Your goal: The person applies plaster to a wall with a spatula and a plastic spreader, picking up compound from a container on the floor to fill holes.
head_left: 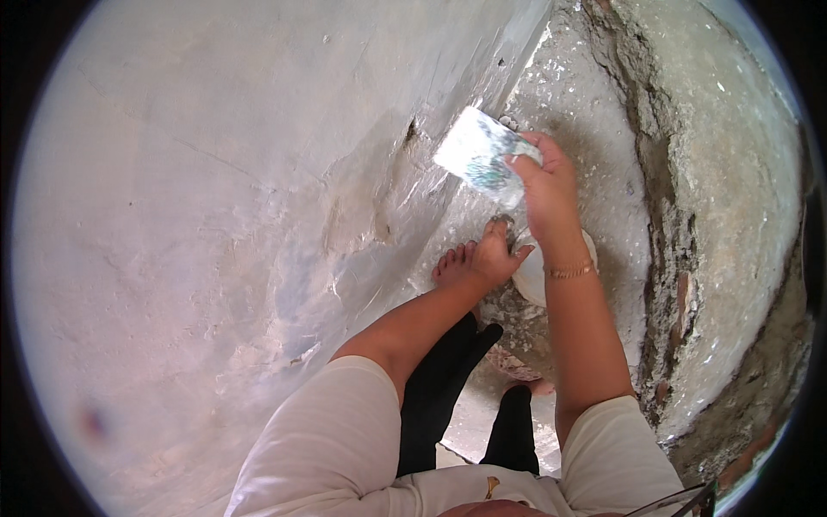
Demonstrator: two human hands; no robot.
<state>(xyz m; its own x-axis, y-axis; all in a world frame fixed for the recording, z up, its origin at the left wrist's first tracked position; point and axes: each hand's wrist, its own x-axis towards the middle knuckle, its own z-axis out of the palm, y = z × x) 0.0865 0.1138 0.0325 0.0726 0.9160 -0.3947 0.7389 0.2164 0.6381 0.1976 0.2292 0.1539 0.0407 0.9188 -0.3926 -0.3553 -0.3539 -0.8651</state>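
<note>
My right hand [550,181] grips the edge of a flat white rectangular piece [481,155] with blue-green patches, thumb on top. The piece is tilted beside the lower part of the pale plastered wall [215,172]. Whether it is card or plastic I cannot tell. Lower down, my left hand [495,257] has its thumb spread from the fingers. Its fingertips are by a small grey lump [506,222]; whether they touch it is unclear. Partly behind my right wrist is a round whitish container [532,277], its inside mostly hidden.
My bare foot [454,263] stands close to the wall's base, next to my left hand. Rough grey ground [594,129] with white specks runs along the wall. To the right, a broken, crumbling edge [659,172] separates it from another rough pale surface [732,215].
</note>
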